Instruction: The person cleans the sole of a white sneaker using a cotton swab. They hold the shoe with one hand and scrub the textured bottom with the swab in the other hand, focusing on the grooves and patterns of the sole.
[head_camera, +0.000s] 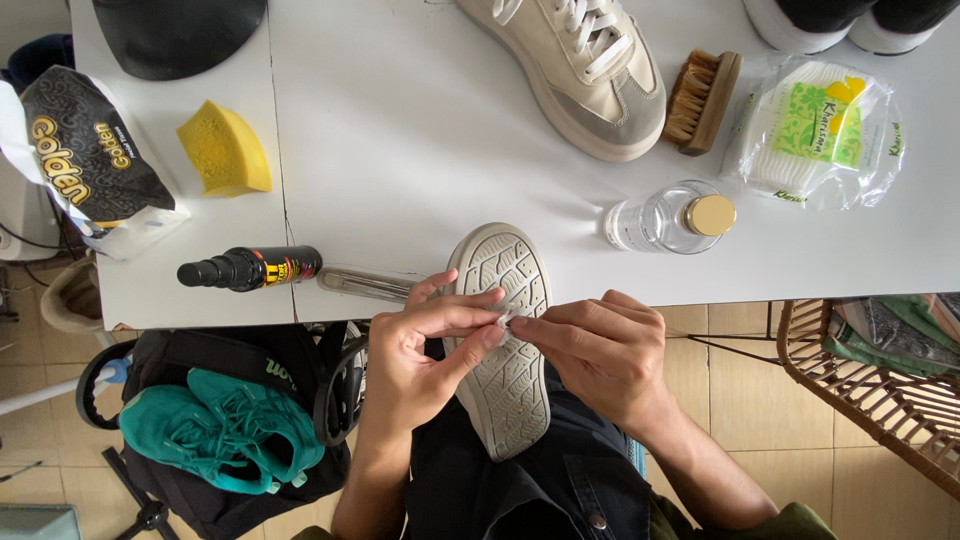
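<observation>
Upturned shoe (507, 350) on our lap: light, stiff rubber sole. Left hand (425, 350) and right hand (600, 350) both pinch a small white scrap (504, 318) over it.

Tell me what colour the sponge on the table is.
Yellow. The sponge lies on the white table, clearest in the head view.

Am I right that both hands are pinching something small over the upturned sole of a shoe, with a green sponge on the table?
Not quite: the sponge is yellow, not green, as the head view shows. The rest holds: the left hand and right hand pinch something small over the upturned shoe sole, with the sponge on the table.
</observation>
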